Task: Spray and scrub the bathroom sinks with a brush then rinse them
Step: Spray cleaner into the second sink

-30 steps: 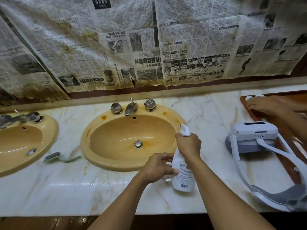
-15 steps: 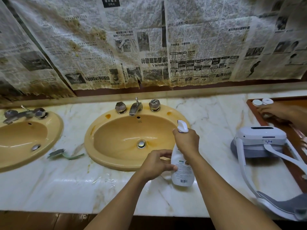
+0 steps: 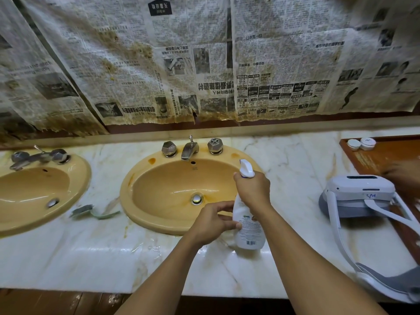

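A white spray bottle (image 3: 248, 233) stands on the marble counter (image 3: 95, 258) at the front right edge of the middle yellow sink (image 3: 136, 178). My right hand (image 3: 252, 189) grips its neck just under the white nozzle (image 3: 246, 168). My left hand (image 3: 213, 223) holds the bottle's body from the left, fingers curled against the label. A green scrub brush (image 3: 91, 212) lies on the counter between the middle sink and a second yellow sink (image 3: 77, 178) at the left.
Chrome taps (image 3: 189, 148) sit behind the middle sink. A white and grey headset (image 3: 361, 196) lies on the counter at right. Another person's blurred hand (image 3: 402, 176) hovers over a brown tray (image 3: 381, 155) holding two small white jars (image 3: 361, 143). Stained newspaper covers the wall.
The view has shifted slightly, so everything sits lower and further right. My hands keep their hold on the bottle. The other person's hand has pulled away from the jars.
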{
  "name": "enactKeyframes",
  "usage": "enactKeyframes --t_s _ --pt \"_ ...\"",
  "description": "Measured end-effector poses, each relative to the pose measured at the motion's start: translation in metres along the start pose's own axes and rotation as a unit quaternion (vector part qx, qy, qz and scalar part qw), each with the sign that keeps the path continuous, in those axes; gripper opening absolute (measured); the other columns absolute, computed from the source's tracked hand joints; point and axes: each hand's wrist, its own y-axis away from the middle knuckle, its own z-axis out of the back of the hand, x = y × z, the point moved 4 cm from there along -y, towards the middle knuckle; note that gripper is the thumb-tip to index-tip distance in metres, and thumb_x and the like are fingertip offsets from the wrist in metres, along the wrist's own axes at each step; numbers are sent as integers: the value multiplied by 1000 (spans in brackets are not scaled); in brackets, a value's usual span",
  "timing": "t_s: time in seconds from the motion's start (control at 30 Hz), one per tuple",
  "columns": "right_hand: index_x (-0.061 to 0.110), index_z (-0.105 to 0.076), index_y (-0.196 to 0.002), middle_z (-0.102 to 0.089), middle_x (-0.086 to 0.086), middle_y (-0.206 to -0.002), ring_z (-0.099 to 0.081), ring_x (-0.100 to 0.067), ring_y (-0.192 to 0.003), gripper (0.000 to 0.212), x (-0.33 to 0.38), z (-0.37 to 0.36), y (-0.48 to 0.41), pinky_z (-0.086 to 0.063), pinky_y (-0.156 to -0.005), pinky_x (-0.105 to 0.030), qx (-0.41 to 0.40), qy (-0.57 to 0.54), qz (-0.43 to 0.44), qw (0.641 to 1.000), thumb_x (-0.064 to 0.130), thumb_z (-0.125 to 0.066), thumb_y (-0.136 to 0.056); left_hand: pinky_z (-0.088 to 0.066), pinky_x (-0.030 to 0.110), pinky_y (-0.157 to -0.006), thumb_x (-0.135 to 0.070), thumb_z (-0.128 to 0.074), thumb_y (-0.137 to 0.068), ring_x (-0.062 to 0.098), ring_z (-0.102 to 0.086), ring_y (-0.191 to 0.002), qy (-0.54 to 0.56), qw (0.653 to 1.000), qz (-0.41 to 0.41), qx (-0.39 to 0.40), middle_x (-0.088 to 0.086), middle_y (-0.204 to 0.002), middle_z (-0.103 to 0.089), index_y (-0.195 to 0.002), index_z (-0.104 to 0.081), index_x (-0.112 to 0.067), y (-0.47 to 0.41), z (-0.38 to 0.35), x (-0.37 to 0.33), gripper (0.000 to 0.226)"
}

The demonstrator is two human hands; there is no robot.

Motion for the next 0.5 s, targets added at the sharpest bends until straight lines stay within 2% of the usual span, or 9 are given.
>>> enactKeyframes --t_s 0.13,0.33,0.43,0.5 --pt "7 -66 -87 -64 -8 -74 -61 -28 -74 30 8 -6 5 -51 -69 -38 12 -31 41 999 37 -66 -92 -59 28 -87 6 -78 -84 21 -76 -101 11 1000 -2 -1 -3 -122 -74 -131 -68 -16 3 7 -1 53" --pt "6 -63 -75 -59 -2 -64 -55 -20 -63 39 13 -15 12 -45 -63 -33 12 -34 15 999 40 -67 -93 -60 40 -94 5 -80 -83 23 -76 -102 12 1000 1 -13 -3 -122 -73 -131 -69 -18 7 20 6 55" --pt "14 -58 -67 -58 2 -63 -54 -18 -61 35 14 -18 18 -43 -60 -31 -2 -40 5 999 36 -67 -93 -61 34 -90 4 -80 -83 20 -76 -102 3 1000 -2 -11 -4 -124 -73 -133 -68 -18 9 28 6 56" --pt "9 -59 -70 -56 1 -63 -51 -18 -61 35 16 -22 21 -40 -59 -31 4 -50 17 999 35 -67 -93 -61 31 -87 4 -80 -83 19 -76 -103 6 1000 -5 -10 -5 -124 -73 -134 -67 -18 12 32 6 56"
